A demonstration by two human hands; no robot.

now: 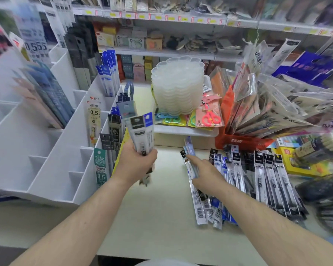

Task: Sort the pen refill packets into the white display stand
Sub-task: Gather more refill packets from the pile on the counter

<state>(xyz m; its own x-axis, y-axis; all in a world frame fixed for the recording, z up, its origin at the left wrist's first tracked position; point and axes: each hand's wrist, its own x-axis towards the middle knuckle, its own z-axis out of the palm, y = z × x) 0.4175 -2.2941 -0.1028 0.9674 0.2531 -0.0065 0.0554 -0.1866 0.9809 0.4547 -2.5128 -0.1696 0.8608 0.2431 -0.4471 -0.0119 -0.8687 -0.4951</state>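
A pale counter (158,212) runs in front of shop shelves (181,22) crowded with stationery. At its left edge stands the white display stand (52,169), its stepped compartments partly stocked with upright packets. Toward the back edge sits a stack of clear trays (178,87), with carded scissors (210,118) just beside it and an orange bin (238,139) of fanned packets to the right.

The left hand (136,162) is raised above the counter, fingers curled round a bundle of refill packets (140,131) held upright, near the stand's right wall. The right hand (206,173) reaches forward and low — index finger extended, pinching a single packet (190,166) at the left edge of the loose refill packets (258,181) spread along the counter's right side. The hands are apart.
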